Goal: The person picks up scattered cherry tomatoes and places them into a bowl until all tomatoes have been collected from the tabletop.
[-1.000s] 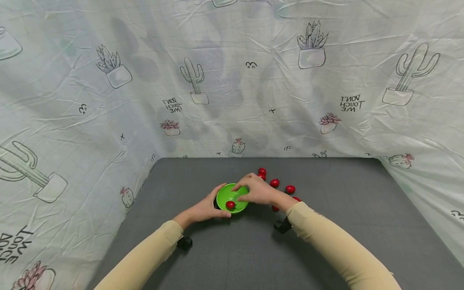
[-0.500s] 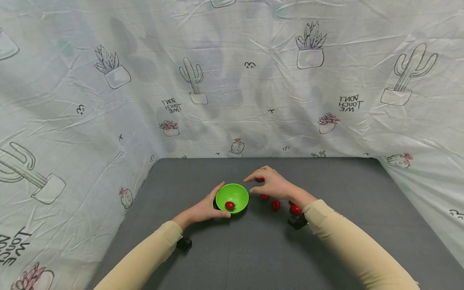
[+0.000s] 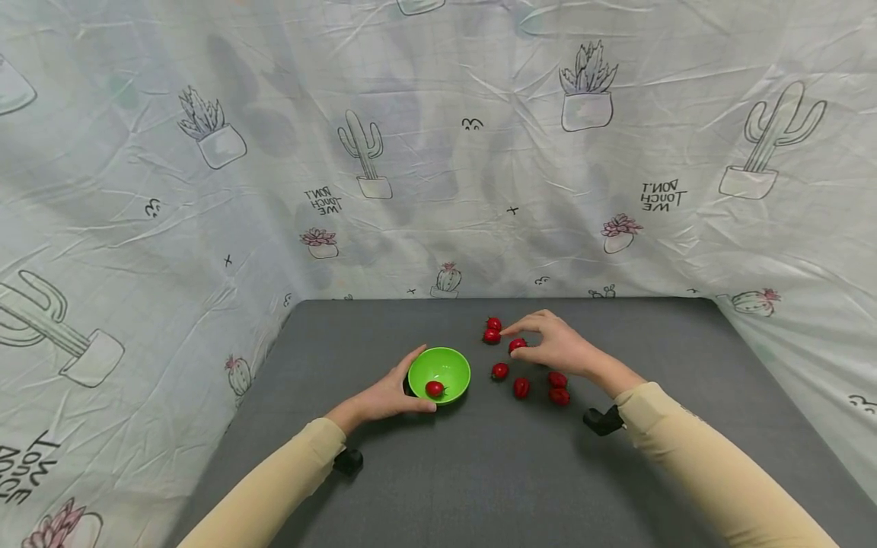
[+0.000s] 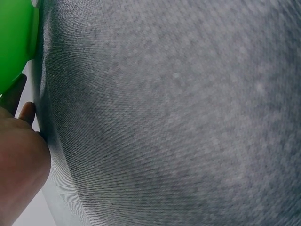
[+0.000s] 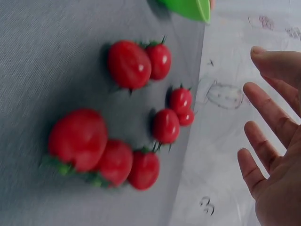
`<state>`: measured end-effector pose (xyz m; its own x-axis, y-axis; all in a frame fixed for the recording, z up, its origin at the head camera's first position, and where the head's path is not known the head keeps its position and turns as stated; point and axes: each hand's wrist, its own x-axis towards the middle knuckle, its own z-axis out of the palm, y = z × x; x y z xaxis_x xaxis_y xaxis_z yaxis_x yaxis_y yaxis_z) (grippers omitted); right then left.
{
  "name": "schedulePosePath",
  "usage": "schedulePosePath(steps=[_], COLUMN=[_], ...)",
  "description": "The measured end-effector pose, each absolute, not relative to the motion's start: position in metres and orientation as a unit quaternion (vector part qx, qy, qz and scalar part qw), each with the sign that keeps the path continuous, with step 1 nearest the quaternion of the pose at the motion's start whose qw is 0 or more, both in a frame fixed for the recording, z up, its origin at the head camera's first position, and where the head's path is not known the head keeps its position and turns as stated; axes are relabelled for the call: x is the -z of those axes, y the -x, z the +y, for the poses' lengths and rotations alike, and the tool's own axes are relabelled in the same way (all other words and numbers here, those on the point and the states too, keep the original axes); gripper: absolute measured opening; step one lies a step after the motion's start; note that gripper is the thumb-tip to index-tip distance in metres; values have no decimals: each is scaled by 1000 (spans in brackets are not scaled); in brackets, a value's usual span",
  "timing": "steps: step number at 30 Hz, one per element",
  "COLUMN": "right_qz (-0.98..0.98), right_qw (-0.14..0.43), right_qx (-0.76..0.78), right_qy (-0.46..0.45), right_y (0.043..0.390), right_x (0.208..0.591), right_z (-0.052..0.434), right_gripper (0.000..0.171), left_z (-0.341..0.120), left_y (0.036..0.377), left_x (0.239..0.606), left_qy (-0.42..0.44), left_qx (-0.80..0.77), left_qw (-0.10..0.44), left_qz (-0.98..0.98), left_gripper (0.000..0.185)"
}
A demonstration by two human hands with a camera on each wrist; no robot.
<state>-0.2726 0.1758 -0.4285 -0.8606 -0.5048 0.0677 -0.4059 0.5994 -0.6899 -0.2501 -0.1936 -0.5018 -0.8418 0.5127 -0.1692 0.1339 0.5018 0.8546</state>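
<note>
A green bowl (image 3: pixel 453 367) stands on the dark grey table, with one small red tomato (image 3: pixel 435 389) inside. My left hand (image 3: pixel 385 393) holds the bowl from its left side, thumb at the near rim and fingers round the far side. The bowl's wall (image 4: pixel 14 42) also shows in the left wrist view. Over the loose tomatoes to the right is my right hand (image 3: pixel 558 345), fingers spread and nothing in them. A cherry tomato (image 3: pixel 517 345) lies under or beside its fingertips; in the right wrist view the fingers are apart from the tomatoes (image 5: pixel 129 65).
Several more cherry tomatoes lie scattered right of the bowl, among them one red tomato (image 3: pixel 500 371) close to it and a pair (image 3: pixel 491 336) farther back. A patterned white cloth (image 3: pixel 411 152) hangs behind the table (image 3: pixel 452 479). Black wrist cameras (image 3: pixel 603 420) sit under the sleeves.
My right hand has moved from over the bowl to the right, above the loose tomatoes, bringing more of them into sight. The left hand and bowl have stayed in place.
</note>
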Motion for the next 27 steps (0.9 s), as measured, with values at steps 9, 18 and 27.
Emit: schedulePosePath(steps=[9,18,27], right_qz=[897,904,896], right_qw=[65,59,70], right_qx=[374,364,369], right_qy=[226,218,235], right_y=[274,282,290], right_x=[435,449,465], right_z=[205,230,241], right_gripper=[36,38,40], left_z=[-195,-195,-195], left_y=[250,251,251], left_x=[504,504,505], left_qy=[-192,-192,-191], left_qx=[-463,-460,-458], left_qw=[205,204,199], left_qz=[841,842,845], left_gripper=[113,114,114])
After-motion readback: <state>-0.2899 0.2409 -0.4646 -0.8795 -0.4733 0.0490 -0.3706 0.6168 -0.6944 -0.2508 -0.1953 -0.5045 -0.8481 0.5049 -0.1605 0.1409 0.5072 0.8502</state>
